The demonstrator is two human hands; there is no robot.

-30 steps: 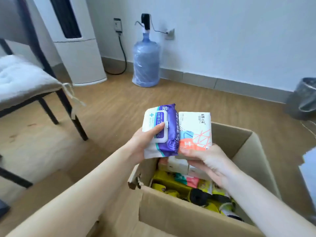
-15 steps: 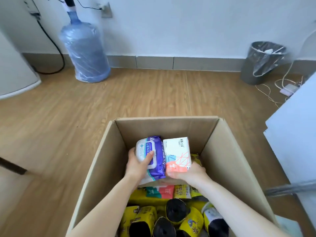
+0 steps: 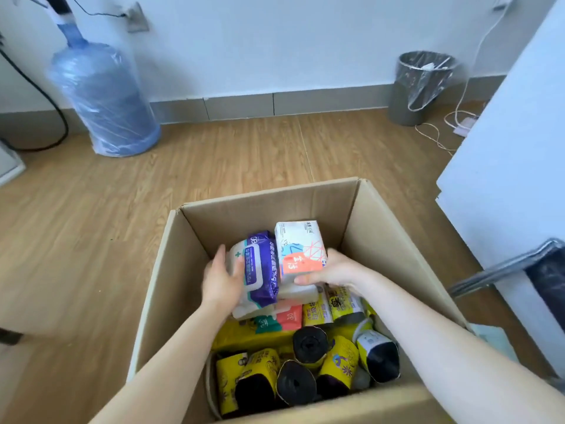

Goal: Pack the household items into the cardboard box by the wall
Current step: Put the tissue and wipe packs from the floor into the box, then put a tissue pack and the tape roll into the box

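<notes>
An open cardboard box stands on the wooden floor below me. Inside the box, my left hand grips a purple and white wet-wipes pack from its left side. My right hand holds a white tissue pack with orange and blue print from its right side. Both packs are side by side, low in the far half of the box, over other packs. Several yellow-wrapped rolls of black bin bags fill the near half.
A blue water bottle wrapped in plastic stands at the wall, back left. A grey bin with a clear liner is at the back right, with white cables on the floor. A white panel rises on the right.
Both hands have carried the two packs from above the rim down into the box. The view has turned right and tipped down over the box.
</notes>
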